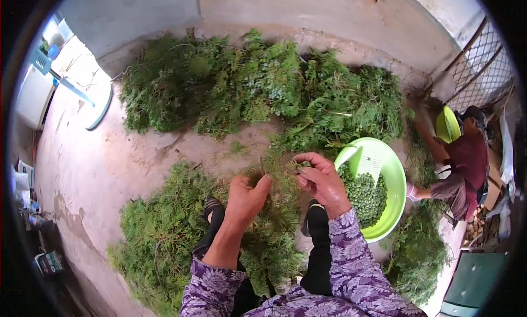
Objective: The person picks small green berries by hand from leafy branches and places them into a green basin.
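Note:
My left hand (248, 199) is closed, thumb pressed on the fingers, around a leafy evergreen branch (280, 180) whose thin stem pokes up beside the thumb. To its right, my right hand (324, 182) has its fingers curled around small green seed cones (301, 165), partly hidden by the fingers. Close beside the right wrist is a light-green plastic basin (396, 207), partly filled with loose green cones (365, 204). A matching light-green scoop or small grater-like piece (369, 162) rests inside the basin's upper part.
Cut evergreen branches lie in a long heap (263, 86) along the wall and in another pile (164, 229) by my feet. At the right a person (466, 158) sits by another green basin (449, 125). A fan with a round base (100, 108) stands at the left.

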